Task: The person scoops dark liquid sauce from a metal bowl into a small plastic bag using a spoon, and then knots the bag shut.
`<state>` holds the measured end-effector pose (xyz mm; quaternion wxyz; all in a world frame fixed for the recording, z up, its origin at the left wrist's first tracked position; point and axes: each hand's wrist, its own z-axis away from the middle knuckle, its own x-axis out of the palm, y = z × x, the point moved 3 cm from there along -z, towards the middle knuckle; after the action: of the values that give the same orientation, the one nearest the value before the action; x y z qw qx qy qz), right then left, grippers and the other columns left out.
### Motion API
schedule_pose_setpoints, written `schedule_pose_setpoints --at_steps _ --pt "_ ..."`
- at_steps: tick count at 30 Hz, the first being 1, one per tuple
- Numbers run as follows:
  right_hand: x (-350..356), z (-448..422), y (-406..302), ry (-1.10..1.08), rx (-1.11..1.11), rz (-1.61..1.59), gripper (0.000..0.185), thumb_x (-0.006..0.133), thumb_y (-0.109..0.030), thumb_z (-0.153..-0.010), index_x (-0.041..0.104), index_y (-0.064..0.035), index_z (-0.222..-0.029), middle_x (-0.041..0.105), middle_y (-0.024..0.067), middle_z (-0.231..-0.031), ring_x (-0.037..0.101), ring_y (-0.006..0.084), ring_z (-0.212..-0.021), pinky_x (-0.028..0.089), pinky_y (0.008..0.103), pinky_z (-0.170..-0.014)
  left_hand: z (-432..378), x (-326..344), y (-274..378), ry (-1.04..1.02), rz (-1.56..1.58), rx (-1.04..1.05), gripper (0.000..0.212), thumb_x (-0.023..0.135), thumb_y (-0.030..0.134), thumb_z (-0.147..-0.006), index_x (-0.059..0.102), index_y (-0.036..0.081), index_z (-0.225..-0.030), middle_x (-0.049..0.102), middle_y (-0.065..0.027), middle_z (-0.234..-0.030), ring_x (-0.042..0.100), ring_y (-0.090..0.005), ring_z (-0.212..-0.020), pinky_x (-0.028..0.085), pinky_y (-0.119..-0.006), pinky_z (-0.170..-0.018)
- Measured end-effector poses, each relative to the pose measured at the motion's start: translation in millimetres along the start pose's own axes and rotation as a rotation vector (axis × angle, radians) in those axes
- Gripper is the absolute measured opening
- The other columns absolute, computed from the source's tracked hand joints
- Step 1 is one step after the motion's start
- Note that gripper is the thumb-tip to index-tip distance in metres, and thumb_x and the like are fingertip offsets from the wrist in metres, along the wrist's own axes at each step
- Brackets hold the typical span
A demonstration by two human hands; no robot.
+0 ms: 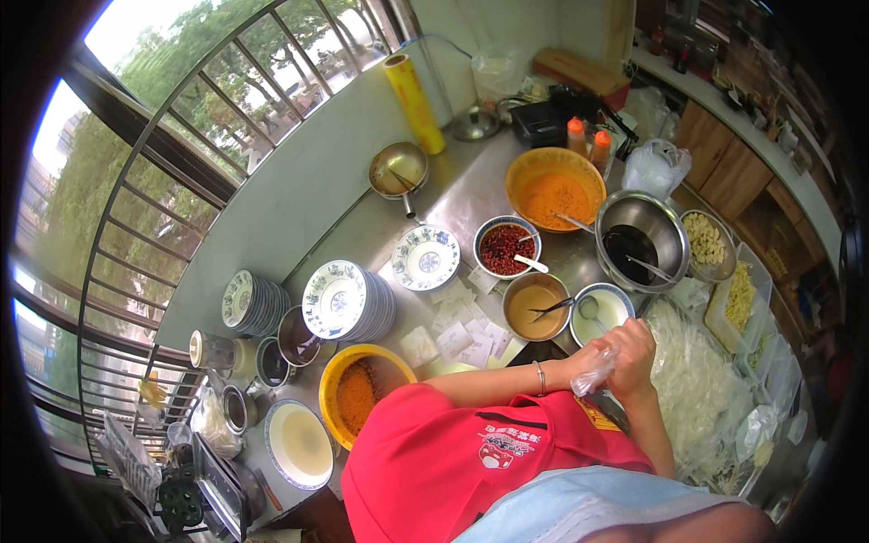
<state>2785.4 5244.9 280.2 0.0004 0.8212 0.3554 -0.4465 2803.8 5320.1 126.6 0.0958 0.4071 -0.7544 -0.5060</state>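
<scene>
My left hand (589, 355) and my right hand (637, 356) are clasped together in front of the red apron (434, 441). A crumpled piece of clear plastic (593, 375), possibly a bag or glove, sticks out from between them, and my right fingers are closed around it. The left fingers are mostly hidden. Just beyond the hands stands a blue-rimmed bowl of whitish liquid (616, 304) with a ladle in it. Beside it is a bowl of tan sauce (526, 312) with a dark-handled spoon. A large plastic bag of pale noodle-like strands (699, 387) lies to the right.
Stacked patterned plates (336, 298) and a single plate (426, 260) stand left of paper slips (468, 336). Chili sauce (502, 248), an orange mixture basin (557, 200), a steel bowl of dark liquid (631, 248), a yellow basin (360, 394) and a small pan (398, 170) also occupy the counter.
</scene>
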Motion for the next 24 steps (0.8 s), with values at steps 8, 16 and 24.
schedule_pose_setpoints --at_steps 8,16,24 --pt "-13.3 -13.0 -12.5 0.119 -0.016 -0.108 0.009 0.069 -0.010 -0.070 0.061 -0.0069 -0.070 0.054 0.0077 -0.065 0.049 0.0283 -0.064 0.037 0.0396 -0.057 -18.0 -18.9 22.3 0.098 -0.027 0.073 0.017 0.068 0.014 -0.073 0.060 0.009 -0.088 0.063 -0.0124 -0.093 0.061 -0.0333 -0.097 0.041 -0.048 -0.104" --pt "-15.8 3.9 16.0 -0.045 0.397 -0.347 0.043 0.073 -0.011 -0.080 0.057 -0.0029 -0.119 0.060 0.0138 -0.114 0.061 0.0289 -0.103 0.050 0.0367 -0.089 -34.2 -56.4 23.5 0.166 0.006 -0.116 0.033 0.038 0.024 -0.105 0.062 0.004 -0.117 0.066 -0.0155 -0.121 0.055 -0.0340 -0.124 0.032 -0.047 -0.114" --pt "60.4 99.8 57.9 0.158 1.260 -1.767 0.052 0.058 -0.050 -0.098 0.052 -0.0128 -0.134 0.062 0.0047 -0.118 0.062 0.0188 -0.104 0.055 0.0378 -0.084 -69.7 -71.0 94.5 -0.121 -0.259 0.081 0.059 0.042 0.043 -0.101 0.039 0.012 -0.151 0.030 -0.0156 -0.159 0.019 -0.0364 -0.151 0.012 -0.055 -0.121"
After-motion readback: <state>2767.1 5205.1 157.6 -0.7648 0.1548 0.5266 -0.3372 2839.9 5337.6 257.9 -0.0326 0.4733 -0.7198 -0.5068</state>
